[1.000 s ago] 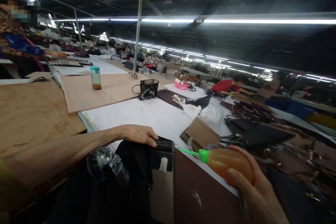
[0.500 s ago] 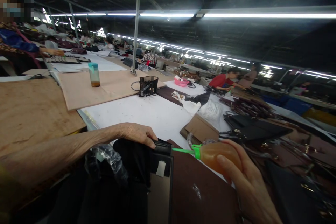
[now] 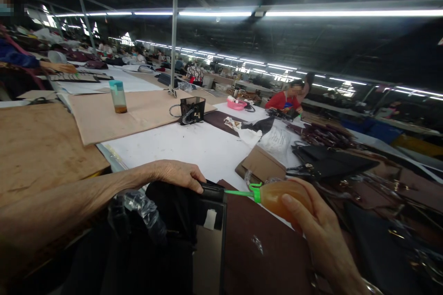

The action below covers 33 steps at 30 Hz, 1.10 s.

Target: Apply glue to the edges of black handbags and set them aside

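Observation:
My left hand (image 3: 180,175) rests with curled fingers on the top edge of a black leather piece (image 3: 211,192) that lies at the near edge of the white table (image 3: 194,147). My right hand (image 3: 321,239) grips an orange squeeze bottle (image 3: 282,193) with a green nozzle (image 3: 238,192). The nozzle tip points left and touches the black piece just beside my left fingers. A dark brown leather panel (image 3: 263,249) lies under the bottle. Crumpled clear plastic (image 3: 141,207) sits below my left forearm.
A brown card piece (image 3: 261,166) and a pile of dark bags with metal fittings (image 3: 332,166) lie to the right. A small black bag (image 3: 192,110), a capped jar (image 3: 117,97) on brown board, and a pink tray (image 3: 237,104) stand farther off. A person in red (image 3: 285,100) works beyond.
My right hand has brought the bottle left, so the green nozzle now reaches the black piece by my left fingers. The view has tilted slightly. My left hand has stayed put.

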{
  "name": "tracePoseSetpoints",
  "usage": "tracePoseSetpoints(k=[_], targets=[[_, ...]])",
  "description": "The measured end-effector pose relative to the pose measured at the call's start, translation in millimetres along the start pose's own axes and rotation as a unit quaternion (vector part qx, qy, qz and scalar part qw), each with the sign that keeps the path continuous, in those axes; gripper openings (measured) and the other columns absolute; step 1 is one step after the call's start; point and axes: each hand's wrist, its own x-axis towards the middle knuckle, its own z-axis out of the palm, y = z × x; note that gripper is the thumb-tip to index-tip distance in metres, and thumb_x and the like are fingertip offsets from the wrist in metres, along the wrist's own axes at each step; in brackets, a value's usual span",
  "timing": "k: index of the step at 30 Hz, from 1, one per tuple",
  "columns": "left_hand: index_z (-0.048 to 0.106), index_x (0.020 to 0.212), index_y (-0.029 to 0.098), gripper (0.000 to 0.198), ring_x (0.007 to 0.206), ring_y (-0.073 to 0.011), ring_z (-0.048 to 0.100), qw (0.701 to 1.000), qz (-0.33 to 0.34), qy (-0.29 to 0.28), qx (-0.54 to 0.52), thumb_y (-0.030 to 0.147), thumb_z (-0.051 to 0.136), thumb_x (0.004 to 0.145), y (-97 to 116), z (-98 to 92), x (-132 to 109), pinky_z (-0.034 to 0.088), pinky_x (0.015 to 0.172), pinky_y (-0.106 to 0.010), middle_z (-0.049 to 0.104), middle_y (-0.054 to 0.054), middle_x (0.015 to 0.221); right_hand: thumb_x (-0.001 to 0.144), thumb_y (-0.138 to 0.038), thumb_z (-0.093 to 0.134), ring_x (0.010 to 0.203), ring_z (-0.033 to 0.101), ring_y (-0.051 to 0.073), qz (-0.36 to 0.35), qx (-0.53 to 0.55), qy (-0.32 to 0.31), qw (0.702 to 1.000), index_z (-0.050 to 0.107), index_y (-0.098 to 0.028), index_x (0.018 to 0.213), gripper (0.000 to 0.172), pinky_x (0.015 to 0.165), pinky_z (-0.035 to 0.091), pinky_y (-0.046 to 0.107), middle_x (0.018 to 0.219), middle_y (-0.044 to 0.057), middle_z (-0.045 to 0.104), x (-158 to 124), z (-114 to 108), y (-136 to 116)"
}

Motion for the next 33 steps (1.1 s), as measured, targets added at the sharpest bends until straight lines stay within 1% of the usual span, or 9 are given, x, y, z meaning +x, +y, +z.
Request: tracePoseSetpoints(k=[5,8,14,18,22,25,30,33], targets=[[0.067,0.085,0.017,0.023,0.056,-0.0116,0.05,1.0,-0.007,-0.002,-0.006,0.035,0.055,0.075,-2,0.3,1,0.04,0.054,-0.02,0.061,0.002,0.065,0.073,-0.058,0.057,0.092,0.056,0.027,-0.001,0.006,0.016,1.0,0.05,-0.025,0.116,0.055,0.08,0.042,0.035,0.103,0.003,0.06,1,0,10],[0.067,0.086,0.017,0.022,0.056,-0.0115,0.05,1.0,-0.006,-0.001,0.0,0.033,0.055,0.076,-2,0.1,1,0.039,0.053,-0.019,0.061,0.002,0.066,0.072,-0.058,0.057,0.094,0.056,0.028,0.003,0.01,0.023,1.0,0.05,-0.024,0.116,0.056,0.08,0.043,0.034,0.105,0.004,0.06,-1,2,11],[0.067,0.088,0.017,0.023,0.057,-0.012,0.051,1.0,-0.016,0.003,-0.005,0.032,0.054,0.077,1,-1.6,1,0.04,0.053,-0.019,0.062,0.002,0.066,0.072,-0.056,0.059,0.09,0.057,0.027,0.005,0.021,-0.012,1.0,0.051,-0.023,0.115,0.054,0.078,0.044,0.033,0.1,0.003,0.062,-8,1,9],[0.067,0.089,0.017,0.024,0.057,-0.0118,0.051,1.0,-0.017,0.004,0.004,0.034,0.054,0.076,4,-1.4,1,0.04,0.053,-0.019,0.062,0.002,0.068,0.073,-0.056,0.059,0.093,0.056,0.027,-0.003,0.019,0.007,1.0,0.05,-0.025,0.116,0.053,0.079,0.044,0.034,0.105,0.003,0.06,-5,0,10],[0.067,0.089,0.017,0.025,0.057,-0.0115,0.051,1.0,-0.014,0.004,0.011,0.034,0.054,0.076,6,-0.8,1,0.04,0.054,-0.019,0.062,0.002,0.068,0.075,-0.055,0.059,0.088,0.058,0.026,-0.023,0.036,0.013,0.999,0.049,-0.025,0.116,0.052,0.076,0.046,0.034,0.101,0.003,0.061,0,3,10],[0.066,0.089,0.017,0.025,0.058,-0.0117,0.051,1.0,-0.01,-0.001,0.024,0.035,0.054,0.077,5,-1.7,2,0.039,0.054,-0.019,0.061,0.002,0.067,0.074,-0.054,0.059,0.089,0.058,0.025,-0.018,0.036,0.015,0.999,0.05,-0.025,0.115,0.051,0.076,0.046,0.032,0.102,0.003,0.061,-1,4,11],[0.065,0.086,0.017,0.024,0.062,-0.0128,0.051,0.998,0.005,0.006,0.057,0.035,0.052,0.078,3,-4.3,4,0.04,0.058,-0.02,0.061,0.001,0.069,0.072,-0.056,0.06,0.085,0.059,0.024,0.007,0.029,-0.023,0.999,0.049,-0.023,0.116,0.056,0.069,0.048,0.028,0.096,0.002,0.063,-7,0,13],[0.064,0.084,0.016,0.023,0.064,-0.0129,0.051,0.996,0.012,0.014,0.085,0.034,0.051,0.079,6,-4.6,4,0.04,0.06,-0.02,0.061,0.001,0.072,0.072,-0.057,0.059,0.089,0.058,0.024,0.003,0.013,-0.017,1.0,0.051,-0.024,0.114,0.054,0.073,0.047,0.028,0.098,0.002,0.062,-6,-3,13]])
